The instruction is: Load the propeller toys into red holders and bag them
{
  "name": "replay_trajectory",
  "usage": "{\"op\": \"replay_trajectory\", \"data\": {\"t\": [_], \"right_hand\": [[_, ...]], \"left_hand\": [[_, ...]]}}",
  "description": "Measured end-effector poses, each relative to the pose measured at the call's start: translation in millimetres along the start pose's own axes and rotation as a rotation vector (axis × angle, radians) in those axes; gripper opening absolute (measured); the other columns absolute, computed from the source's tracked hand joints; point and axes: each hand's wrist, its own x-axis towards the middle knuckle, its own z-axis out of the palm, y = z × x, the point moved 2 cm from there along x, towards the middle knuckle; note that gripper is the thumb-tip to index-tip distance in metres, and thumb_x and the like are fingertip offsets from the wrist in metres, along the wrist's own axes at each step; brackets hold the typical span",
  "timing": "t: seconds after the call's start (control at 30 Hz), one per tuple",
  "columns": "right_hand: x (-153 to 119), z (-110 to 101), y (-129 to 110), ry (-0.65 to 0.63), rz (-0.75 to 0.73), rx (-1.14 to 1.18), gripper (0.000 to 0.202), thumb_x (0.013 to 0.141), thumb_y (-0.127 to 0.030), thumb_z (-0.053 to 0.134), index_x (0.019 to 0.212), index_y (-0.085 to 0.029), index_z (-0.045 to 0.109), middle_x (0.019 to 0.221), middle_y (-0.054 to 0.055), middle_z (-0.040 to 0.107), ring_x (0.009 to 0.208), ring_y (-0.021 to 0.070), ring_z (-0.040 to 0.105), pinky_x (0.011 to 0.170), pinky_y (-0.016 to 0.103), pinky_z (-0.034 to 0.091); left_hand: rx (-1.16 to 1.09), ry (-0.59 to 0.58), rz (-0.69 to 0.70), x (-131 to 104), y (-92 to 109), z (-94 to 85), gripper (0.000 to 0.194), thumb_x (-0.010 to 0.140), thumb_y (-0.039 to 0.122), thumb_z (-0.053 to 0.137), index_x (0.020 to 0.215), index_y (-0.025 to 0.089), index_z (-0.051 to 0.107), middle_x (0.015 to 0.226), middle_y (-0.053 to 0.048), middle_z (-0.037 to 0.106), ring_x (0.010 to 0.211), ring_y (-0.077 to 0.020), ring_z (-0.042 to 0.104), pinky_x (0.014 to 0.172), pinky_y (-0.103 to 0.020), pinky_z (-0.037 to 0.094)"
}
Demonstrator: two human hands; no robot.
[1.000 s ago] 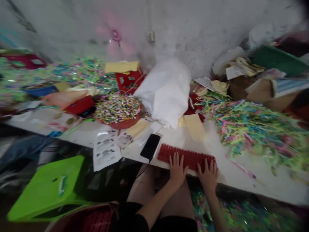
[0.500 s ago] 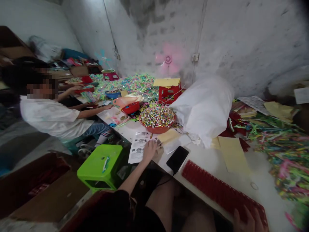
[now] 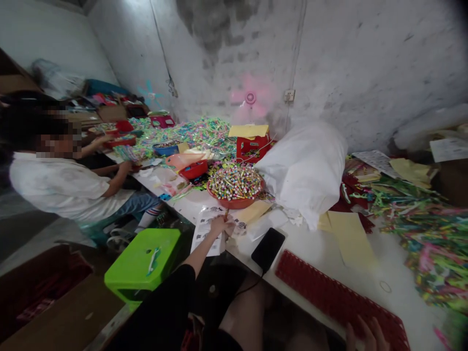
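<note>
My left hand (image 3: 220, 226) rests over a printed white sheet (image 3: 205, 233) at the table's front edge, its fingers closed on something small that I cannot make out. Just beyond it stands an orange-red bowl (image 3: 238, 202) heaped with small multicoloured pieces (image 3: 236, 181). At the lower right, my right hand (image 3: 367, 336) has its fingers apart at the near end of a long red perforated tray (image 3: 334, 287). Between the hands lies a black phone (image 3: 268, 247) with a cable.
A large white sack (image 3: 307, 168) lies behind the phone. Yellow paper (image 3: 351, 239) and piled colourful strips (image 3: 435, 243) are at right. A green stool (image 3: 146, 258) stands left of my arm. A person in a white shirt (image 3: 62, 187) sits at far left.
The whole view has shifted slightly. My left hand stays over the printed sheet, and my right hand stays by the red tray. The seated person's arm has drawn back from the papers.
</note>
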Motion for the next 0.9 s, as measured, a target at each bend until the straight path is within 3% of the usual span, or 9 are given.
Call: {"op": "replay_trajectory", "data": {"t": [0.13, 0.27, 0.4, 0.5, 0.57, 0.67, 0.77, 0.9], "right_hand": [[2.3, 3.2, -6.1, -0.121, -0.052, 0.082, 0.052, 0.084, -0.056, 0.038, 0.103, -0.013, 0.061, 0.113, 0.021, 0.056, 0.106, 0.0364, 0.055, 0.084, 0.053, 0.046], [20.1, -4.8, -47.8, -0.228, -0.038, 0.175, 0.043, 0.087, -0.048, 0.041, 0.11, -0.014, 0.056, 0.125, 0.02, 0.05, 0.114, 0.0335, 0.051, 0.089, 0.052, 0.046], [64.2, -39.4, -126.0, -0.263, -0.098, 0.321, 0.033, 0.089, -0.029, 0.045, 0.12, -0.019, 0.049, 0.131, 0.015, 0.047, 0.12, 0.0284, 0.047, 0.092, 0.05, 0.045], [103.6, -68.8, -180.3, -0.236, -0.246, 0.378, 0.037, 0.087, -0.019, 0.048, 0.125, -0.02, 0.048, 0.132, 0.013, 0.047, 0.121, 0.0271, 0.045, 0.095, 0.049, 0.043], [125.1, -79.4, -205.6, -0.288, -0.384, 0.374, 0.042, 0.085, -0.018, 0.052, 0.127, -0.02, 0.047, 0.13, 0.012, 0.05, 0.122, 0.0268, 0.044, 0.1, 0.051, 0.039], [145.1, -83.8, -224.0, -0.337, -0.497, 0.304, 0.041, 0.083, -0.021, 0.058, 0.123, -0.02, 0.05, 0.124, 0.009, 0.056, 0.121, 0.0263, 0.045, 0.105, 0.054, 0.033], [150.1, -83.4, -226.9, -0.385, -0.48, 0.292, 0.033, 0.084, -0.022, 0.058, 0.117, -0.02, 0.055, 0.115, 0.007, 0.062, 0.114, 0.0233, 0.051, 0.104, 0.052, 0.035], [143.1, -84.1, -223.1, -0.442, -0.412, 0.389, 0.017, 0.084, -0.019, 0.057, 0.101, -0.021, 0.061, 0.094, 0.003, 0.068, 0.091, 0.0173, 0.06, 0.098, 0.045, 0.042]], "left_hand": [[-0.293, -0.189, 0.091, -13.6, 16.1, -8.3, 0.031, 0.083, 0.033, 0.056, 0.103, 0.01, 0.06, 0.103, -0.01, 0.065, 0.093, -0.0202, 0.061, 0.082, -0.035, 0.048], [-0.551, -0.36, 0.23, -46.5, 47.1, -18.9, 0.039, 0.088, 0.032, 0.047, 0.119, 0.011, 0.054, 0.116, -0.012, 0.062, 0.099, -0.0181, 0.06, 0.082, -0.027, 0.049], [-0.777, -0.537, 0.338, -111.0, 83.3, -27.4, 0.05, 0.081, 0.033, 0.058, 0.129, 0.021, 0.047, 0.119, -0.008, 0.061, 0.099, -0.0186, 0.061, 0.083, -0.028, 0.049], [-0.85, -0.693, 0.433, -170.2, 108.5, -31.3, 0.052, 0.078, 0.029, 0.065, 0.127, 0.023, 0.049, 0.119, -0.006, 0.061, 0.1, -0.0182, 0.059, 0.088, -0.03, 0.047], [-0.847, -0.846, 0.507, -206.0, 122.2, -31.4, 0.046, 0.08, 0.027, 0.063, 0.124, 0.021, 0.052, 0.114, -0.006, 0.063, 0.098, -0.0179, 0.059, 0.089, -0.032, 0.045], [-0.785, -1.033, 0.59, -244.5, 135.0, -28.5, 0.036, 0.084, 0.025, 0.057, 0.12, 0.02, 0.054, 0.099, -0.003, 0.065, 0.088, -0.0143, 0.059, 0.08, -0.027, 0.045], [-0.666, -0.987, 0.679, -261.3, 140.5, -25.6, 0.028, 0.086, 0.024, 0.053, 0.113, 0.019, 0.057, 0.088, 0.0, 0.062, 0.078, -0.011, 0.055, 0.07, -0.022, 0.043], [-0.539, -0.833, 0.789, -265.9, 143.6, -23.9, 0.02, 0.086, 0.026, 0.053, 0.102, 0.017, 0.06, 0.092, -0.001, 0.06, 0.083, -0.0125, 0.053, 0.074, -0.022, 0.043]]}}
